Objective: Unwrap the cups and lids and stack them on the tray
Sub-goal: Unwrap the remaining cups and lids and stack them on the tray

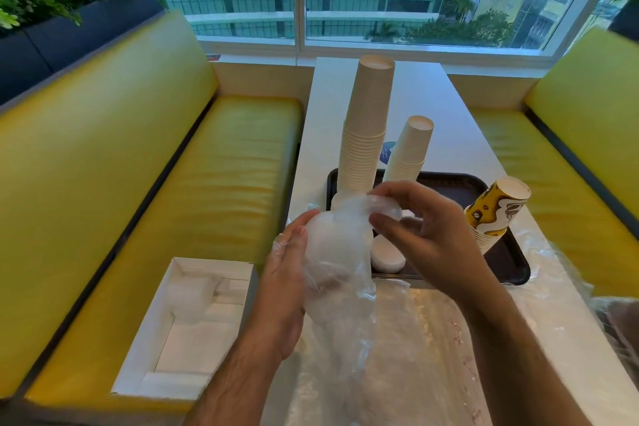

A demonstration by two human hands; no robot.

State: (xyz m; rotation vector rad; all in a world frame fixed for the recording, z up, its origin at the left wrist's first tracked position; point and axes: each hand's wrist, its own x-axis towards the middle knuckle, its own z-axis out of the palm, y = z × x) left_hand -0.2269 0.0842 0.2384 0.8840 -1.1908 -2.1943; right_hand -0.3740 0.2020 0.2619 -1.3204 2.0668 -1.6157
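Observation:
A clear plastic sleeve of white lids (337, 252) stands between my hands, above the near edge of the black tray (515, 263). My left hand (287, 263) grips the sleeve's side. My right hand (415, 228) pinches the wrap at its top. On the tray stand a tall stack of plain paper cups (366, 128), a shorter plain stack (409, 152) and a tilted stack of yellow printed cups (494, 214). A low pile of white lids (387, 254) lies on the tray just behind the sleeve.
Loose clear wrap (397, 349) covers the near part of the white table (460, 135). An open white box (186, 325) with more wrapped items sits on the yellow bench (138, 201) to the left. Another yellow bench is on the right.

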